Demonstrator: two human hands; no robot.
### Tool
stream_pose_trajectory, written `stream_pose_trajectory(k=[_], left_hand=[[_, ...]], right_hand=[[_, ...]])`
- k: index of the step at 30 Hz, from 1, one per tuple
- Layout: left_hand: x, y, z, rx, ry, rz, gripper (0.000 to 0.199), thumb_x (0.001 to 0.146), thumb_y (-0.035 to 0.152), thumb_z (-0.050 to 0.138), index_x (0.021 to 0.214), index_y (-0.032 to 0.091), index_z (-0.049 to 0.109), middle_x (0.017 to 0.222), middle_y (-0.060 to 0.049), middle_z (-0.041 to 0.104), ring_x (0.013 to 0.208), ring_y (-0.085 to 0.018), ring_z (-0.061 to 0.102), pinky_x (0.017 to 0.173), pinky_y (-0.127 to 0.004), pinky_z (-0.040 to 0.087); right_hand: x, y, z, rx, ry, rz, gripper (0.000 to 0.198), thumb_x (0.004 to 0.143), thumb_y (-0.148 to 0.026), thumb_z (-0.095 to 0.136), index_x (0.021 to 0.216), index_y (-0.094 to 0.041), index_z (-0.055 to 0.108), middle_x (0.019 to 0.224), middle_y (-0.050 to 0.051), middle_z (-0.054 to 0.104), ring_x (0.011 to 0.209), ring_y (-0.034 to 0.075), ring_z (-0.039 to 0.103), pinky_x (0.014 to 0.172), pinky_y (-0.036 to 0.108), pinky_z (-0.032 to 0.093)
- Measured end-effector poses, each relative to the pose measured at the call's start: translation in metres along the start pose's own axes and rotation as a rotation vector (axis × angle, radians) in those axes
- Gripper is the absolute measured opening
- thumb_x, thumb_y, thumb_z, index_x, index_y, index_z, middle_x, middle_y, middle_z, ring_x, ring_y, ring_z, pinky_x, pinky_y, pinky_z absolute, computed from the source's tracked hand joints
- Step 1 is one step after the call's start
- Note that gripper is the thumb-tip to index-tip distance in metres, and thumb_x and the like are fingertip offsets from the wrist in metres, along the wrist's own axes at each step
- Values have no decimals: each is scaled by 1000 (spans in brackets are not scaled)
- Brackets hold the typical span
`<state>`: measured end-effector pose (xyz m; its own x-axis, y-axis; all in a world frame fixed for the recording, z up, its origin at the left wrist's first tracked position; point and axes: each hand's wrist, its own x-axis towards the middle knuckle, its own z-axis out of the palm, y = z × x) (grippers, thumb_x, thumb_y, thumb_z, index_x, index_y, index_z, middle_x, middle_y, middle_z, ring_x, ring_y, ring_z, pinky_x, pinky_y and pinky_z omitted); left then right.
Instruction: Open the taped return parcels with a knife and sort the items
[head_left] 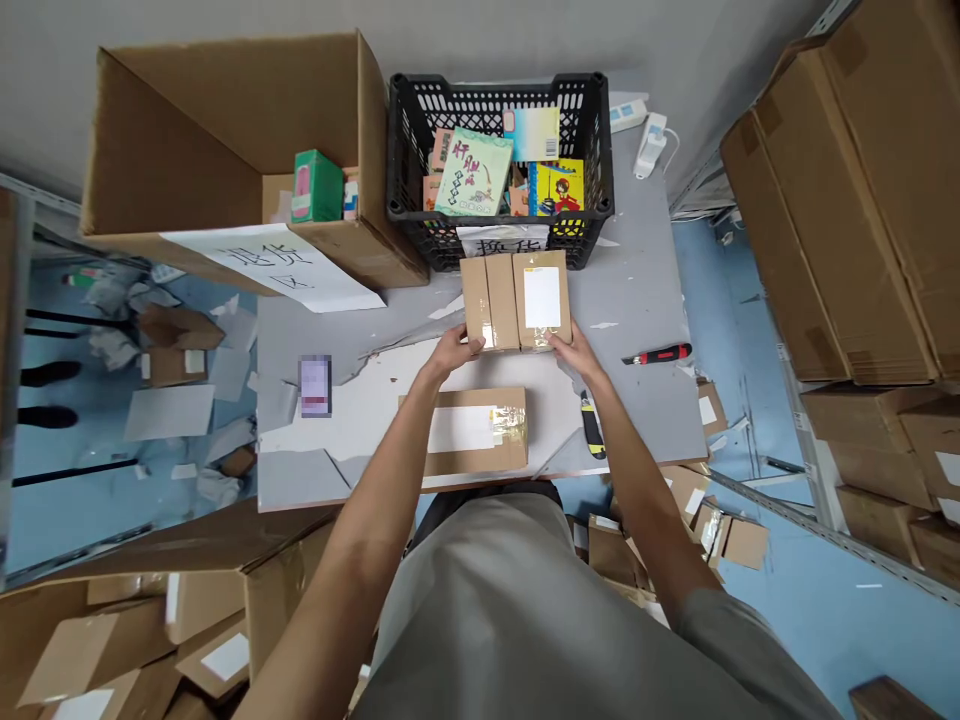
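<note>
Side by side against the black crate's front, a row of small cardboard boxes point(502, 300) is gripped between my two hands; the rightmost bears a white label. My left hand point(454, 352) is closed on the lower left corner, thumb on top. At the lower right corner, my right hand point(574, 352) grips the same row, its other fingers hidden behind the side. Nearer my body lies a taped cardboard box point(480, 460) with a white label, partly covered by my left forearm. A black and yellow utility knife point(592, 425) rests beside my right forearm.
A black plastic crate point(499, 216) holds several books. To its left stands a large open carton point(225, 255) with a green box point(316, 186) inside. A red and black utility knife point(657, 355), a blurred phone-like item point(316, 386) and power strips point(650, 145) lie on the table point(645, 280).
</note>
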<state>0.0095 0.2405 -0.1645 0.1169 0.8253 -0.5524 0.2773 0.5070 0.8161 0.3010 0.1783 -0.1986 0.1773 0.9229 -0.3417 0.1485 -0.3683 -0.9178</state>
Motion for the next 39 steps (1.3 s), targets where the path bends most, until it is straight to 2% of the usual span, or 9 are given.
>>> stream_pose_trajectory(k=[4,8,12,16,19,22,28,33,39], left_hand=[[-6,2,4,208,-35,130,47,83,32,83,127,14,82,142,-19,80,137,-41,72,128,-60,52],[-58,-22,-30,382,114,301,64,96,52,81,148,16,75,162,-20,69,158,-43,58,138,-60,37],[-135,-58,-71,428,331,350,79,99,67,78,161,22,63,176,-18,55,172,-41,39,145,-59,25],[-194,-101,-90,356,491,184,94,95,74,79,168,19,56,180,-22,49,171,-40,41,144,-56,29],[-215,-125,-93,240,477,53,98,94,78,77,167,16,57,176,-26,52,165,-42,50,139,-58,38],[-221,-136,-95,146,395,30,96,90,79,80,161,16,63,171,-25,58,160,-43,57,136,-60,42],[-214,-134,-93,-37,181,78,86,87,73,84,152,18,71,162,-19,69,144,-39,71,122,-51,59],[-220,-135,-99,0,137,119,75,93,59,82,156,20,71,154,-14,76,134,-38,77,118,-49,61],[-235,-148,-135,134,168,138,63,97,52,82,153,25,72,146,-12,80,127,-38,79,115,-49,61]], right_hand=[[-13,20,-19,-15,-26,45,90,93,-63,80,168,-19,55,150,16,77,124,27,78,106,42,67],[-67,69,-36,-359,160,149,111,81,-65,90,169,-10,50,162,30,60,143,39,67,121,54,57],[-128,121,-45,-545,276,248,83,78,-59,90,142,-13,63,149,29,63,143,43,61,124,61,51],[-158,140,-42,-604,286,345,46,77,-40,80,115,-21,62,132,22,70,132,41,65,120,61,53],[-159,132,-38,-569,311,342,32,75,-38,71,103,-25,60,116,17,74,122,38,69,117,60,54],[-159,113,-28,-524,317,348,28,77,-42,66,99,-26,59,106,14,76,114,36,74,109,56,59],[-190,64,22,-234,152,233,40,101,-59,48,118,-25,59,109,11,82,91,25,81,81,37,65],[-222,28,62,-377,203,94,45,106,-68,46,114,-27,63,121,14,82,115,28,76,101,43,63],[-239,9,99,-470,206,81,38,104,-64,47,100,-28,58,107,11,80,105,28,73,100,42,62]])
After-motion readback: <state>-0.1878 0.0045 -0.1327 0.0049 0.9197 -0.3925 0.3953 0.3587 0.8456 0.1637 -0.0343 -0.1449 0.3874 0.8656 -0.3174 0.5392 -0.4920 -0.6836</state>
